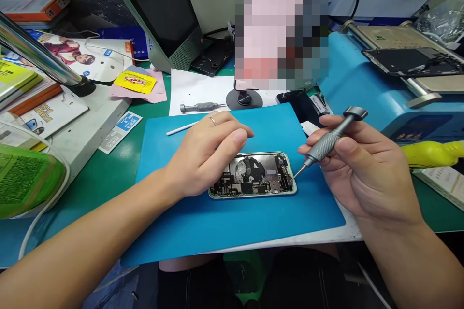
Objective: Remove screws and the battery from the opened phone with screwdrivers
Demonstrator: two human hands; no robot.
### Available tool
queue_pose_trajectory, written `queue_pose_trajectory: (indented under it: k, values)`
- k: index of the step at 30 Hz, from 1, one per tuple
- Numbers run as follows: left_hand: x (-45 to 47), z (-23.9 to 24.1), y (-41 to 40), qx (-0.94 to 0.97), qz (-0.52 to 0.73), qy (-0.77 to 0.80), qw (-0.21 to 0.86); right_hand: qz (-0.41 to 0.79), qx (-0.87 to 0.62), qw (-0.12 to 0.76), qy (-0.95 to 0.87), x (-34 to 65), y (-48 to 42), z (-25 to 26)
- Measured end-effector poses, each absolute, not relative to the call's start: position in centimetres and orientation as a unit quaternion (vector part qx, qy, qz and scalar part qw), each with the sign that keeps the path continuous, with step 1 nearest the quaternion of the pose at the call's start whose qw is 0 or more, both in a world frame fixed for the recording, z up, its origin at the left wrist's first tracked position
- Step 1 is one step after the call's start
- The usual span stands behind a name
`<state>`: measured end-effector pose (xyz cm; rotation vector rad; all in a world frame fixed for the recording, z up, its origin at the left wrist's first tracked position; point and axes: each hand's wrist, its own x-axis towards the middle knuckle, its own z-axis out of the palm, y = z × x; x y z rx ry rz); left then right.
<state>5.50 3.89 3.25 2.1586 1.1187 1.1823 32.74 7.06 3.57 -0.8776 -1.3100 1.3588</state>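
Observation:
An opened phone [270, 174] with its inner boards bare lies on a blue mat [232, 222]. My left hand [206, 154] is closed over the phone's left end, thumb lying along the forefinger; the hand hides that end and its other fingertips. In my right hand [366, 169] is a grey precision screwdriver [322, 147], tilted with its thin tip down at the phone's right end. Whether the tip touches a screw is too small to tell. A white stick [179, 129] lies on the mat behind my left hand.
Behind the mat are a second screwdriver [203, 106], a round stand base [244, 100] and a dark phone [295, 101]. A blue machine [358, 87] carries a phone part at right. At left stand a screen device [163, 9], a metal pole [39, 48] and a green package [29, 181].

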Motion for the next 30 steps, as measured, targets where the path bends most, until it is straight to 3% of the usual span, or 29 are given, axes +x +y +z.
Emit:
queue_pose_trajectory:
  k: [11,19,24,30]
  values:
    - [5.5,3.3,3.7,0.793,0.401,0.404,0.219,0.544,-0.319,0.539,-0.558,32.6,7.7,2.9]
    - [5.5,3.4,3.8,0.804,0.388,0.405,0.198,0.409,-0.311,0.573,-0.639,32.2,6.0,2.7]
    - [5.4,3.1,3.9,0.84,0.348,0.387,0.154,0.324,-0.268,0.561,-0.713,32.4,4.7,2.3]
    - [5.3,3.0,3.9,0.866,0.294,0.377,0.146,0.331,-0.272,0.516,-0.742,32.3,4.6,2.4]
